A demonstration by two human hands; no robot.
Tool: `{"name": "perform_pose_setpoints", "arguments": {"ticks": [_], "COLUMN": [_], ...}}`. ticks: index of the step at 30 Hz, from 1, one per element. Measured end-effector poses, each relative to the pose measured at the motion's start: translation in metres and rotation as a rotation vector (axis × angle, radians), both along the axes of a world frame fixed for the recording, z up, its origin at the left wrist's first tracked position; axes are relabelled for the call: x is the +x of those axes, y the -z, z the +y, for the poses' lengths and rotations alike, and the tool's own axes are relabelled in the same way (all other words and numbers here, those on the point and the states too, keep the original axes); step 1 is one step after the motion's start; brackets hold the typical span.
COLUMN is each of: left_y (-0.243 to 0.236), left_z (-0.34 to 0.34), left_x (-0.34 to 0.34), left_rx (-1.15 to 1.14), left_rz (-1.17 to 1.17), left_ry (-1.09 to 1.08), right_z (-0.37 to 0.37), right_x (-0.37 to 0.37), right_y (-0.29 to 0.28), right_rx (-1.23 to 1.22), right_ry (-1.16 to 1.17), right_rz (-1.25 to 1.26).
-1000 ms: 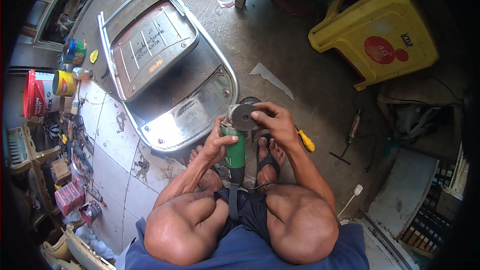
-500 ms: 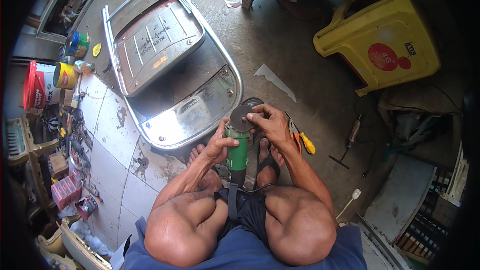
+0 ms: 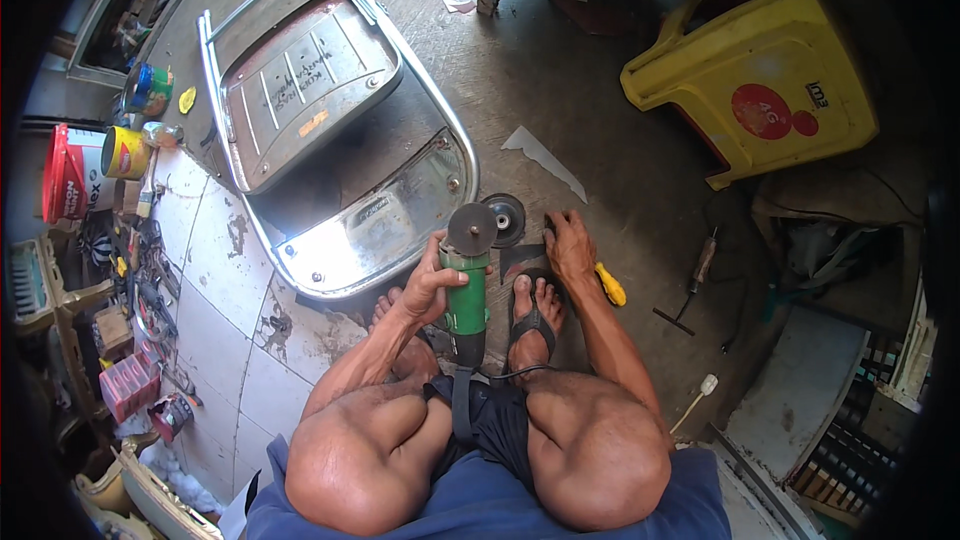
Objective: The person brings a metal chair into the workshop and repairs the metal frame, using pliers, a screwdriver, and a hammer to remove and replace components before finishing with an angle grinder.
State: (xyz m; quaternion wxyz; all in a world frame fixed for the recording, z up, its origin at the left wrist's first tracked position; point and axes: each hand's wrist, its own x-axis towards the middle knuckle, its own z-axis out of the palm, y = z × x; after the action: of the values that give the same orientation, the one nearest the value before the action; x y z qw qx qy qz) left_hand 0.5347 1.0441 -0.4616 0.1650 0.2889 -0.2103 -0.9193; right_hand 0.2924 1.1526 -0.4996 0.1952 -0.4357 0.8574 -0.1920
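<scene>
My left hand is wrapped round the green body of an angle grinder, held upright between my knees. A dark thin disc sits at the grinder's head. Just right of it is a black round piece with a pale centre ring; whether it touches the grinder I cannot tell. My right hand is low over the floor beyond my right foot, fingers apart and slightly bent. It lies beside a dark flat piece and a yellow-handled screwdriver. What lies under the palm is hidden.
A chrome-framed chair lies ahead to the left. A yellow plastic stool lies tipped at the right. A T-handled tool and a white plug are on the floor. Paint tins and scattered tools line the left side.
My right hand has left the disc on the grinder and moved down to the right, over where the orange-handled pliers showed before. My left hand keeps its hold on the grinder.
</scene>
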Motion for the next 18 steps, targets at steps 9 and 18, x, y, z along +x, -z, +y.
{"name": "perform_pose_setpoints", "arguments": {"ticks": [9,18], "left_y": [0.004,0.002], "left_z": [0.002,0.002], "left_x": [-0.001,-0.005], "left_rx": [0.019,-0.033], "left_rz": [-0.020,-0.013], "left_ry": [0.018,0.013], "right_z": [-0.031,-0.047], "right_x": [0.021,0.050], "right_y": [-0.071,-0.101], "right_rx": [-0.363,-0.638], "right_ry": [0.136,-0.425], "right_rz": [-0.585,-0.140]}}
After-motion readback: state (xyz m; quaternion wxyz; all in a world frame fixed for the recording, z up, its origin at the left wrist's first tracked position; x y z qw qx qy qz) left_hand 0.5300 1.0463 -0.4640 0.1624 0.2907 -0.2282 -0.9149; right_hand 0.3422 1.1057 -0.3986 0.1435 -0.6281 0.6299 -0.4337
